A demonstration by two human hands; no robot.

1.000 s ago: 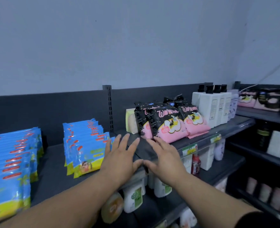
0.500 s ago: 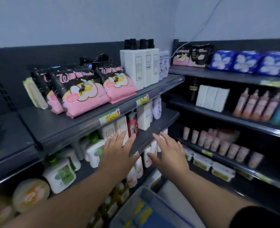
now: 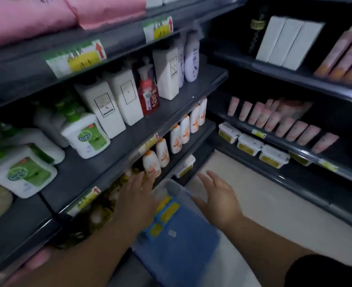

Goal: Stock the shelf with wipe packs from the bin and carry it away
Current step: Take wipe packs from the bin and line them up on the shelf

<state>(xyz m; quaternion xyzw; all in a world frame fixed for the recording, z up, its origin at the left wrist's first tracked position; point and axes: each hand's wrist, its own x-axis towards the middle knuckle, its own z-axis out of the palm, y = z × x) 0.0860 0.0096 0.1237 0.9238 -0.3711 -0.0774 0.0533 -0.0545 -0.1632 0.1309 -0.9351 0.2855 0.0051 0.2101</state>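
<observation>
A person's open left hand (image 3: 137, 196) and open right hand (image 3: 219, 201), fingers spread and gripping nothing, are hovering above the bin (image 3: 172, 185), one at each side, with blue packs (image 3: 181, 251) lying inside it.

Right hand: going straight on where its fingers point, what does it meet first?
Right hand points up-left over the clear bin's far corner. Beyond that, the first thing in line looks like the white tub, though depth is unclear.
</observation>
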